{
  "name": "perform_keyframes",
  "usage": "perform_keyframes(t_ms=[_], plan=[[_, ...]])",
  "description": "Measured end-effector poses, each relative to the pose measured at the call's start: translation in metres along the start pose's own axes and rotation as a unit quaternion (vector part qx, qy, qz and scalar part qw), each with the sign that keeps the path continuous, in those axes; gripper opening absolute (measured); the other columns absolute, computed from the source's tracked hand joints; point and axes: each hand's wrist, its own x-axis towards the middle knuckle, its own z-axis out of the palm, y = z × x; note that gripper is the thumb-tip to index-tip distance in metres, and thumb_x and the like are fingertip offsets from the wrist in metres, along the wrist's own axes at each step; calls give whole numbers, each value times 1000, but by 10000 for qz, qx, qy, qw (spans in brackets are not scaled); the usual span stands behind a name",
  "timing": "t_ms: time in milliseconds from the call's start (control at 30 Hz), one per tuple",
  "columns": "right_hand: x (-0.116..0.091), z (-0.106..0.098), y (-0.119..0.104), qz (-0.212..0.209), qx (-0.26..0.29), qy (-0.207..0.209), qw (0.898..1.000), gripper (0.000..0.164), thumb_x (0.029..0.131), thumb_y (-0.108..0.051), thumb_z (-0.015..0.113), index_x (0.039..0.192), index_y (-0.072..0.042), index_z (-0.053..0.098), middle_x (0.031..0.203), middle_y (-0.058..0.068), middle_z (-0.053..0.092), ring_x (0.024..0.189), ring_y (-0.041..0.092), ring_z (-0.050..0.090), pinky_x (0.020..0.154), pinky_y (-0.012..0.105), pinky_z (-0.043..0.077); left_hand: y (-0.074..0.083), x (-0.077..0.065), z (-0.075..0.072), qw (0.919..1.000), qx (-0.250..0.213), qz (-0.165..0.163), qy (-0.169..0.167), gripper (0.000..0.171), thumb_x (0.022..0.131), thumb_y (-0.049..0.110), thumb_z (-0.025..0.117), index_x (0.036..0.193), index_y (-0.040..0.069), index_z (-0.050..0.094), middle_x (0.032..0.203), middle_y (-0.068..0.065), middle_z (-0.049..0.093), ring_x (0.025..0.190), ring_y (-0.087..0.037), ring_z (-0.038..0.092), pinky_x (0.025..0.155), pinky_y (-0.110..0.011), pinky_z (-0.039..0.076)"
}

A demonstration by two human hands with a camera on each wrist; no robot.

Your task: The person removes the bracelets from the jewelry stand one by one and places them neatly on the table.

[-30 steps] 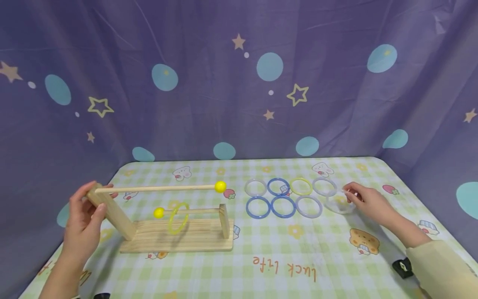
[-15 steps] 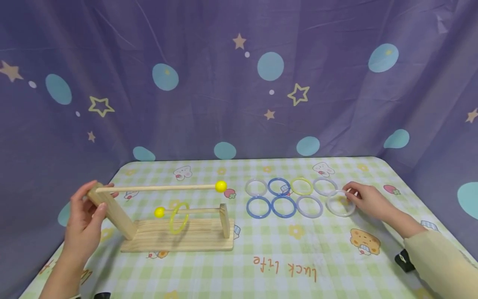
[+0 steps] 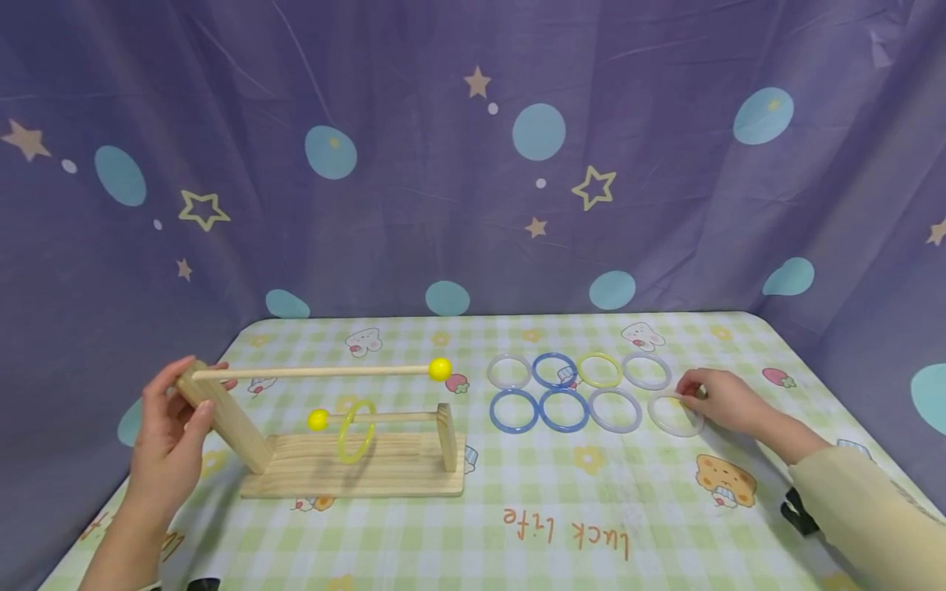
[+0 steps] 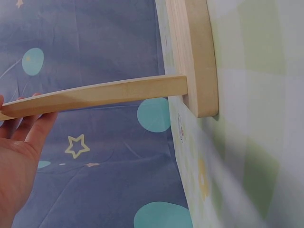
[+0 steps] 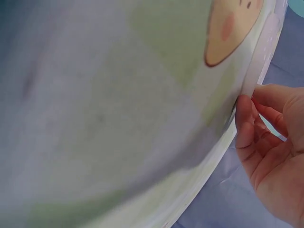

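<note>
My left hand [image 3: 166, 447] grips the top of the tall post [image 3: 236, 427] of a wooden stand [image 3: 355, 472]; the left wrist view shows the fingers [image 4: 42, 128] against that post. A long rod [image 3: 318, 373] with a yellow ball end runs right from the post. On the stand's lower rod [image 3: 406, 417] hangs a yellow ring [image 3: 342, 443]. At the right, my right hand [image 3: 727, 402] pinches the edge of a clear ring [image 3: 676, 435], which lies flat on the cloth or nearly so. The right wrist view shows the ring [image 5: 259, 54] between thumb and finger.
Two rows of rings lie mid-right: clear [image 3: 508, 387], blue [image 3: 554, 386], yellow [image 3: 600, 386] and clear [image 3: 646, 387] behind, blue rings [image 3: 514, 430] and a pale one [image 3: 615, 430] in front. A checked cloth [image 3: 443, 542] covers the table; a purple curtain [image 3: 414, 230] encloses it.
My right hand has lowered the clear ring from a tilt down to the cloth, at the right end of the front row. The left hand and the stand stay put.
</note>
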Motion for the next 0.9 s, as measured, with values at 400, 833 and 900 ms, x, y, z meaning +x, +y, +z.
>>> perform_keyframes(t_ms=[400, 833, 900], plan=[[6, 5, -4, -72, -121, 77, 9999, 8, 86, -7, 72, 83, -10, 65, 75, -6, 57, 65, 10, 48, 63, 34, 42, -2, 1, 0, 9998, -178, 122, -57, 54, 95, -20, 31, 145, -5, 23, 133, -12, 51, 114, -14, 58, 90, -16, 45], [5, 0, -8, 63, -24, 140, 9999, 4, 87, -8, 70, 88, -7, 66, 79, -3, 61, 66, 11, 50, 62, 34, 43, -2, 0, -1, 9999, 53, 84, 18, 53, 95, -19, 33, 145, -4, 24, 133, -7, 53, 114, -11, 59, 89, -14, 45], [5, -4, -11, 76, -9, 216, 9997, 5, 87, -7, 69, 91, -6, 67, 82, -1, 62, 65, 11, 51, 61, 34, 44, -2, 0, -1, 10000, 48, 78, 27, 53, 95, -19, 33, 145, -4, 24, 133, -8, 53, 114, -11, 59, 89, -14, 45]])
